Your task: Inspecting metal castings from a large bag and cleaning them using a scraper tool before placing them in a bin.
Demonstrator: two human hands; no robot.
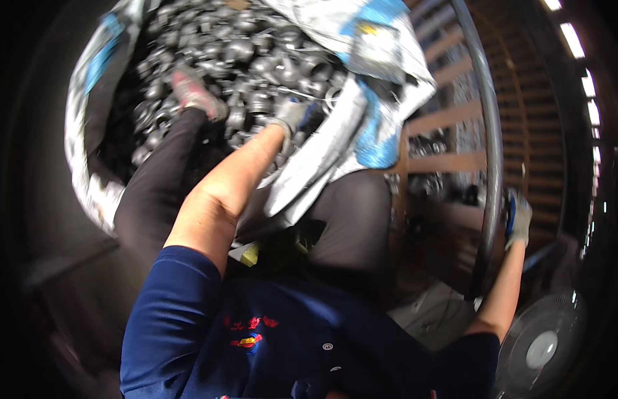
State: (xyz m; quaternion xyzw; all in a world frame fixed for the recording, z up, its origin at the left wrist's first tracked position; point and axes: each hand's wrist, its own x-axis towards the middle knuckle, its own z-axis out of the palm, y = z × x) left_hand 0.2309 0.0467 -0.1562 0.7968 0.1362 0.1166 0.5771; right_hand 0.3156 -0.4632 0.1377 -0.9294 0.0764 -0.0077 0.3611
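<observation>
My left hand (293, 114), in a pale glove with blue on the fingers, reaches down onto dark grey metal fittings (239, 50) heaped in a large white woven bag (83, 153). Blur hides its fingertips, so whether it holds anything is unclear. A thin white cord with a ring (332, 98) lies just beyond it. My right hand (519, 219), gloved alike, is far out to the right, its fingers bent in against a curved dark metal rail (490, 133). My left foot, in a red and grey shoe (196, 96), stands on the fittings inside the bag.
The bag's folded rim (322, 153), with blue stripes and a clear pouch (377, 50), lies by my right knee. Brown slatted bars (449, 116) stand to the right, with more metal parts behind them. A round fan (542, 349) sits at lower right.
</observation>
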